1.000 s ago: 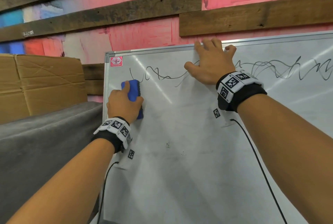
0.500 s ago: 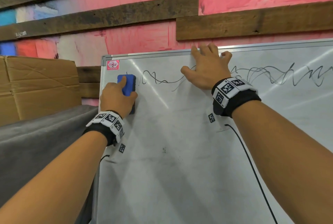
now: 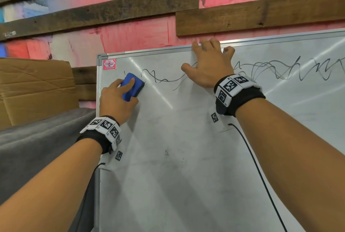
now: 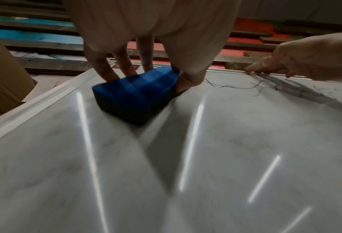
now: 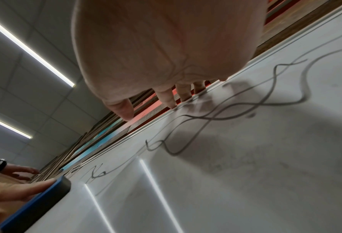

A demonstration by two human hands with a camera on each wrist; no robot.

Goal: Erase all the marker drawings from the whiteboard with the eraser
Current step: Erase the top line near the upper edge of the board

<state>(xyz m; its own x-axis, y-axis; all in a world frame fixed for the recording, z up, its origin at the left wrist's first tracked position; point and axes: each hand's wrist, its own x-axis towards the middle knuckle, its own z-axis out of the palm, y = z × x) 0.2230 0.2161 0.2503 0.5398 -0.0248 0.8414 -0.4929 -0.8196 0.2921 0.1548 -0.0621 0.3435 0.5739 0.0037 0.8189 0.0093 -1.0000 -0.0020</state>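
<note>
One blue foam eraser with a dark felt base [image 3: 132, 88] sits pressed against the white metal-framed whiteboard [image 3: 186, 157] near its top-left corner, left hand [image 3: 116, 99] clamped around it. One black marker scribble [image 3: 280, 71] runs rightward. Right hand [image 3: 209, 67] lies flat, fingers on the top frame.

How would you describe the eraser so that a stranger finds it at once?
Look at the whiteboard leaning on the pink wall, near its top left corner. The eraser lies there under the left hand. It is the only blue block on the board.
</note>
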